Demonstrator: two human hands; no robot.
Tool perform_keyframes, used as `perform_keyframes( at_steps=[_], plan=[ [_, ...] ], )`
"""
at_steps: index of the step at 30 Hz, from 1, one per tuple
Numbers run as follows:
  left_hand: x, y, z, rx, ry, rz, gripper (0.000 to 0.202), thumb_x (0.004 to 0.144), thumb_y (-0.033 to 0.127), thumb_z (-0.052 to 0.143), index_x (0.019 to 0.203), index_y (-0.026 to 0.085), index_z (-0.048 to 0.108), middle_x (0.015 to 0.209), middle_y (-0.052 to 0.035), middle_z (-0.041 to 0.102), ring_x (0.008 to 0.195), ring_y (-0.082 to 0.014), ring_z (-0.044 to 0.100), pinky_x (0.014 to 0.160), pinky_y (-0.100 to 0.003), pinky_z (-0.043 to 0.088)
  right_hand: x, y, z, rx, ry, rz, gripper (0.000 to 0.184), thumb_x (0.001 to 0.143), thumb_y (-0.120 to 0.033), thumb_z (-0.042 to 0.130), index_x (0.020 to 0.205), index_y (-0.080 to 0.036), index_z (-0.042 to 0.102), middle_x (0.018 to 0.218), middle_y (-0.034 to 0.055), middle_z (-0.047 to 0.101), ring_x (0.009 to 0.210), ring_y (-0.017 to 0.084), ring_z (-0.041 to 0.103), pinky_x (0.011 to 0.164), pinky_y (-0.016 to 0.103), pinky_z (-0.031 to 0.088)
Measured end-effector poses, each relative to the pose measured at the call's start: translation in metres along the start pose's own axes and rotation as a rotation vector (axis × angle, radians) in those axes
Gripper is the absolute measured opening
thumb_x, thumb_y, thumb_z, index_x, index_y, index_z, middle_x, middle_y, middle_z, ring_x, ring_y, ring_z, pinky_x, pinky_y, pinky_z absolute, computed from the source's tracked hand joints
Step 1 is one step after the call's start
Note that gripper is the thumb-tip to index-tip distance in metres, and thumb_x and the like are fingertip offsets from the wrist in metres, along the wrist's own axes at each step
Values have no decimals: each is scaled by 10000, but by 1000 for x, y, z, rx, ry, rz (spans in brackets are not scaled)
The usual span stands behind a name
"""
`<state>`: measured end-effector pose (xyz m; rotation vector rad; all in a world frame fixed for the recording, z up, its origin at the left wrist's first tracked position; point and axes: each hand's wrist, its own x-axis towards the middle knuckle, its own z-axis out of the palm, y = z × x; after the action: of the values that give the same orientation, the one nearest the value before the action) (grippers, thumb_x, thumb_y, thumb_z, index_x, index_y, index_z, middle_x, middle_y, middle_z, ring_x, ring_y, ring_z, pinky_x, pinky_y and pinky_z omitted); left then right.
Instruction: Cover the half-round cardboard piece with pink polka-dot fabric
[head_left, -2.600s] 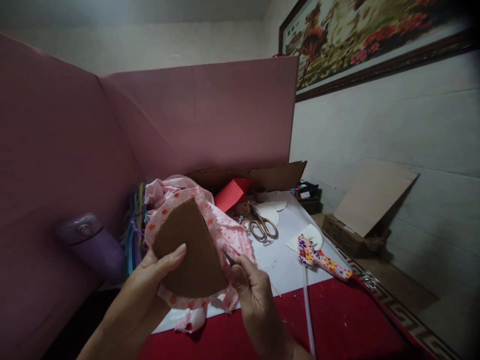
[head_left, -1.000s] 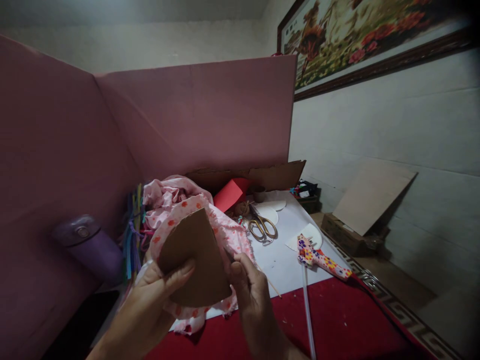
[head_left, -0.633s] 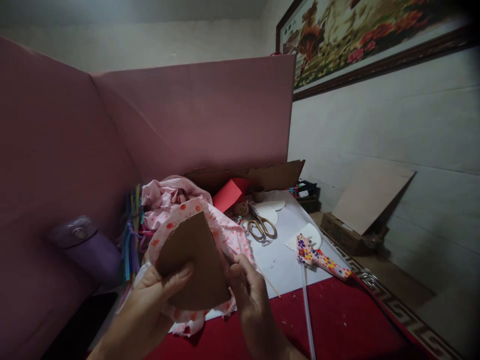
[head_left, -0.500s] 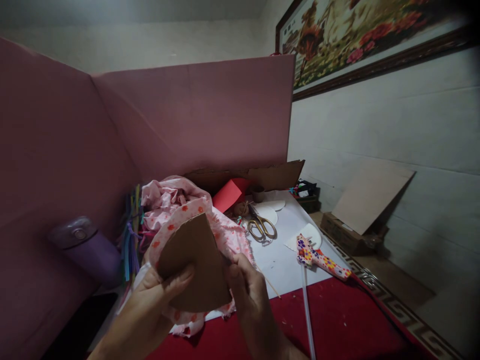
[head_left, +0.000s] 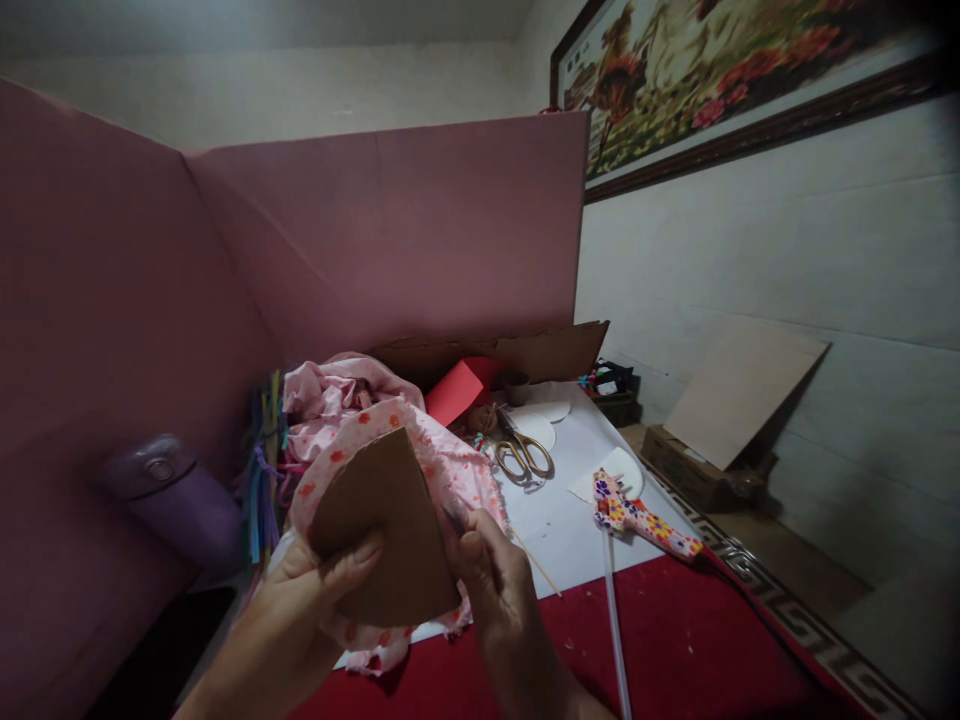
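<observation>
A brown cardboard wedge (head_left: 386, 520) with a rounded lower edge is held upright in front of me, backed by pink cloth with red spots (head_left: 439, 465). My left hand (head_left: 315, 590) grips the wedge and cloth from the left, thumb across the cardboard face. My right hand (head_left: 491, 575) is closed at the wedge's right edge, pinching the cloth together with a thin dark tool whose tip pokes up from the fingers. A slim wooden stick (head_left: 536, 568) runs out behind that hand.
Gold-handled scissors (head_left: 523, 452) lie on the white sheet (head_left: 559, 520), beside white paper cutouts (head_left: 544, 420). A flower-patterned glue gun (head_left: 637, 515) rests at the sheet's edge, over red cloth (head_left: 675, 640). A purple bottle (head_left: 176, 495) stands left. Pink boards (head_left: 390, 230) wall the back.
The wedge has dropped slightly and shifted left in my grip. My left thumb has slid further across its face, and my right hand has closed in tighter on the right edge.
</observation>
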<state>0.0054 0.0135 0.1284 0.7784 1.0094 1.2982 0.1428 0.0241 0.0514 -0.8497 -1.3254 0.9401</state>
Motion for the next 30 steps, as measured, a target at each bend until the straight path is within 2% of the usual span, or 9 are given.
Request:
perform_keyframes(
  at_steps=[3,7,11,17,22,26,30],
  plan=[
    [0,0,-1,16,-12,2,697,619,182,802,1276,213,569,881,-90,774,905,-326,688,738,-388,576,2,-2,-1,-41,5,-33,382,935,-494,324,670,-220,363,597,-43,348,557,130,350,507,248,279],
    [0,-1,-3,19,-22,-7,692,613,171,806,1265,232,580,932,-96,769,934,-328,681,769,-391,569,2,-3,-3,-70,26,-61,383,940,-482,314,685,-211,407,619,-32,392,581,136,389,533,254,296],
    [0,0,-3,7,-27,5,696,623,156,795,1275,251,570,946,-83,768,947,-321,678,795,-388,562,0,-3,-4,-72,3,-41,382,943,-488,310,677,-220,369,596,-46,340,547,128,348,516,256,279],
    [0,-1,0,-3,-48,-32,568,631,168,791,1181,187,651,892,-109,772,935,-343,679,740,-384,579,1,-1,-3,-45,-13,-34,379,954,-481,310,686,-220,370,582,-51,338,530,121,326,492,257,243],
    [0,-2,-1,8,-19,-17,644,639,175,788,1252,220,594,915,-92,771,905,-328,689,747,-395,575,-2,3,0,-17,64,-10,401,943,-497,335,652,-223,349,564,-54,316,527,121,301,483,257,231],
    [0,-1,-1,11,-18,-15,663,636,183,790,1265,217,581,927,-97,770,907,-327,690,776,-406,566,-3,4,0,42,65,-37,384,933,-505,349,687,-215,406,580,-48,344,536,124,330,485,251,261],
    [0,-2,0,10,-17,-14,683,629,179,793,1274,215,572,947,-99,767,947,-325,678,789,-393,565,-2,0,-1,6,71,-53,401,931,-511,349,663,-216,398,568,-49,344,520,120,340,471,241,279]
  ],
)
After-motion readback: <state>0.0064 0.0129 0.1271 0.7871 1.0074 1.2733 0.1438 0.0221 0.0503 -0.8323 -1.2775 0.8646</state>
